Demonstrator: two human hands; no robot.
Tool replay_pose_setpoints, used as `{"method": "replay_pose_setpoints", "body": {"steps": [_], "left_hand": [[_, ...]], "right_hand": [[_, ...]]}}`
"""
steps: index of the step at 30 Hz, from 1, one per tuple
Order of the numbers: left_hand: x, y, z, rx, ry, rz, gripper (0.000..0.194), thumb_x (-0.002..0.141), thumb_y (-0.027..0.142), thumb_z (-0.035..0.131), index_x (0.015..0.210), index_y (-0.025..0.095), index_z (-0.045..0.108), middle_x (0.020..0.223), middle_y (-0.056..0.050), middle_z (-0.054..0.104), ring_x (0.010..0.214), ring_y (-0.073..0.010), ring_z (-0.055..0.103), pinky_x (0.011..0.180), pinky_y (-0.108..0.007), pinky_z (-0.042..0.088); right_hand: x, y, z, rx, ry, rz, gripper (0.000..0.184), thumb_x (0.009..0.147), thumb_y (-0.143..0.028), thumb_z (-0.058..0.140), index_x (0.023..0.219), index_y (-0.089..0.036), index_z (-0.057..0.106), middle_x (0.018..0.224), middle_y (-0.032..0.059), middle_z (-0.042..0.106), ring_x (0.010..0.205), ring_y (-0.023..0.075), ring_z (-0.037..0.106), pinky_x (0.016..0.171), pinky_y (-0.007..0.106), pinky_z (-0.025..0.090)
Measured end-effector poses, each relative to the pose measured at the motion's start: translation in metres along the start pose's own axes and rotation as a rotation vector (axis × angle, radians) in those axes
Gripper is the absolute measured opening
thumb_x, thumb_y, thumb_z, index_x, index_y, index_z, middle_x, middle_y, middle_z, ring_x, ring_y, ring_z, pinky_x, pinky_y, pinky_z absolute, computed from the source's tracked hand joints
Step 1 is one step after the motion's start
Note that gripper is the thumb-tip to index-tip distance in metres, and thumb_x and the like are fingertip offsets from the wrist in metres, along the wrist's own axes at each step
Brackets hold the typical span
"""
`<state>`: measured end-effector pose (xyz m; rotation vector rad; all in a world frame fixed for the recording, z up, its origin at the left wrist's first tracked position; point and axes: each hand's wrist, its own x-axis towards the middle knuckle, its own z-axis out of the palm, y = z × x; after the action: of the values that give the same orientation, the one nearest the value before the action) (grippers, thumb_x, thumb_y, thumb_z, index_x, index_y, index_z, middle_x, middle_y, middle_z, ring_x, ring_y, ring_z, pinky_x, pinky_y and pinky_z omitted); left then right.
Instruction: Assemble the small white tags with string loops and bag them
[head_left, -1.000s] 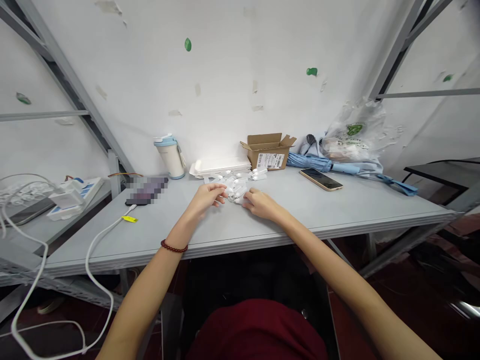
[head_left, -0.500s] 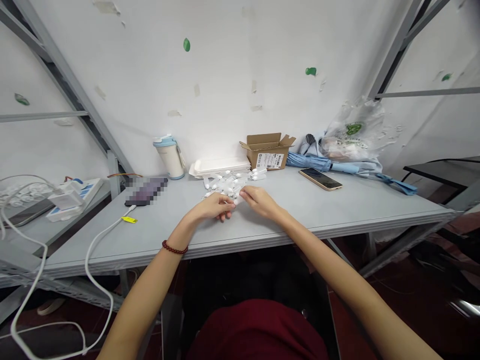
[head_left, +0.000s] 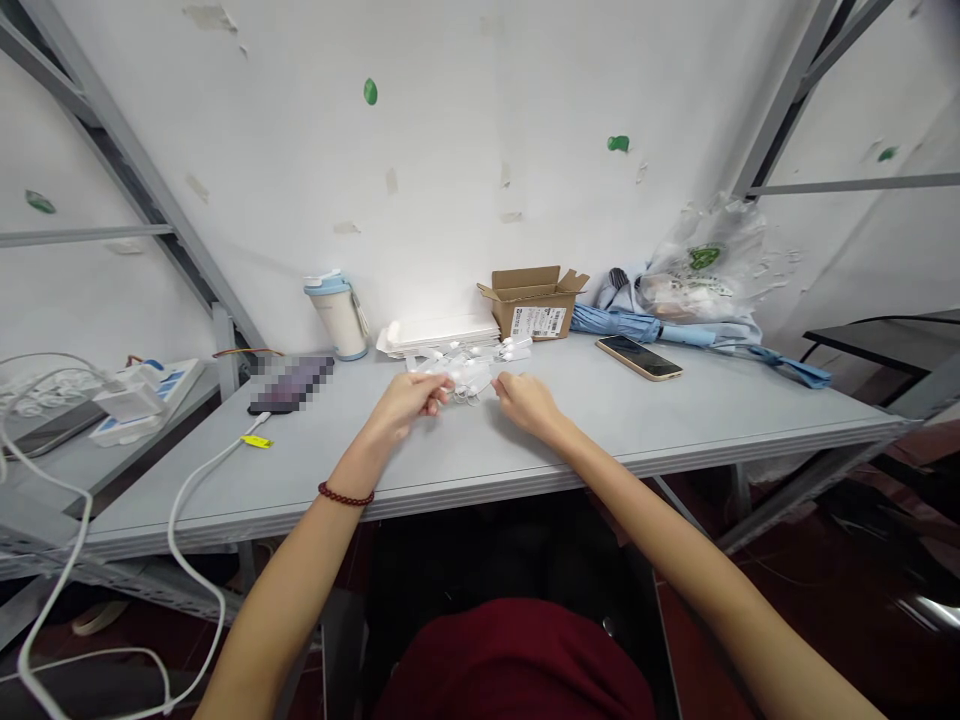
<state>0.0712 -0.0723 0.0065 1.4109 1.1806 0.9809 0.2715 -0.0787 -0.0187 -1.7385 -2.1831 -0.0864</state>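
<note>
A heap of small white and translucent pieces (head_left: 472, 374) with thin loops lies on the grey table between my two hands; their kind is too small to tell. At the heap's left edge, my left hand (head_left: 411, 404) has thumb and forefinger pinched together against the pieces. My right hand (head_left: 527, 404) is closed at the right of the heap, its fingertips pressed together and facing the left hand. Whatever either pinch holds is too small or hidden to make out. The two hands are apart.
Behind the heap lie a stack of flat white cartons (head_left: 442, 330) and an open cardboard box (head_left: 534, 310). A tumbler (head_left: 337, 315) and a charging phone (head_left: 292, 385) are left. Another phone (head_left: 639, 358), a folded blue umbrella (head_left: 645, 328) and a plastic bag (head_left: 697, 275) are right.
My hands came together at the front of the heap over a small white piece, then moved apart. The left hand went back to the heap's left edge, the right hand slightly right.
</note>
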Motion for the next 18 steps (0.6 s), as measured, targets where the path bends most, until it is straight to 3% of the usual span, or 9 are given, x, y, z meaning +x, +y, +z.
{"method": "replay_pose_setpoints", "body": {"steps": [3,7,9,14,18], "left_hand": [[0.0004,0.0033,-0.0006,-0.177,0.134,0.040,0.025,0.081,0.034,0.063,0.093,0.012,0.062,0.093,-0.012,0.070,0.062,-0.0106,0.062,0.062,-0.024,0.051],[-0.0019,0.0063,0.0004,-0.128,0.106,0.020,0.036,0.082,0.029,0.062,0.113,0.014,0.055,0.102,-0.012,0.070,0.069,-0.0136,0.067,0.061,-0.024,0.050],[-0.0030,0.0054,0.0011,-0.036,0.017,0.000,0.038,0.080,0.030,0.064,0.112,0.012,0.058,0.096,-0.012,0.071,0.066,-0.0140,0.066,0.058,-0.024,0.049],[-0.0056,0.0009,0.0028,0.233,-0.350,-0.048,0.038,0.074,0.041,0.068,0.097,0.011,0.068,0.085,-0.012,0.072,0.058,-0.0140,0.062,0.051,-0.024,0.044],[-0.0075,0.0005,0.0043,0.346,-0.452,0.008,0.037,0.075,0.046,0.065,0.090,0.013,0.069,0.082,-0.009,0.071,0.061,-0.0139,0.062,0.053,-0.023,0.043]], "right_hand": [[-0.0008,-0.0006,-0.0025,0.003,-0.026,0.013,0.035,0.097,-0.024,0.029,0.096,-0.015,0.063,0.088,0.0148,0.069,0.075,0.0238,0.063,0.058,0.030,0.033],[-0.0022,-0.0027,-0.0040,0.005,-0.048,0.016,0.035,0.097,-0.025,0.029,0.098,-0.015,0.063,0.090,0.0156,0.069,0.077,0.0246,0.063,0.059,0.030,0.034],[-0.0023,-0.0034,-0.0037,0.005,-0.052,0.015,0.035,0.097,-0.026,0.029,0.098,-0.015,0.063,0.091,0.0164,0.069,0.077,0.0253,0.064,0.059,0.030,0.034],[-0.0012,-0.0035,-0.0015,0.011,-0.047,0.006,0.036,0.097,-0.027,0.030,0.097,-0.015,0.063,0.092,0.0172,0.069,0.079,0.0259,0.064,0.061,0.031,0.035],[-0.0031,-0.0043,0.0011,0.011,-0.054,-0.011,0.035,0.097,-0.027,0.031,0.096,-0.015,0.064,0.093,0.0171,0.069,0.080,0.0254,0.064,0.063,0.031,0.036]]}}
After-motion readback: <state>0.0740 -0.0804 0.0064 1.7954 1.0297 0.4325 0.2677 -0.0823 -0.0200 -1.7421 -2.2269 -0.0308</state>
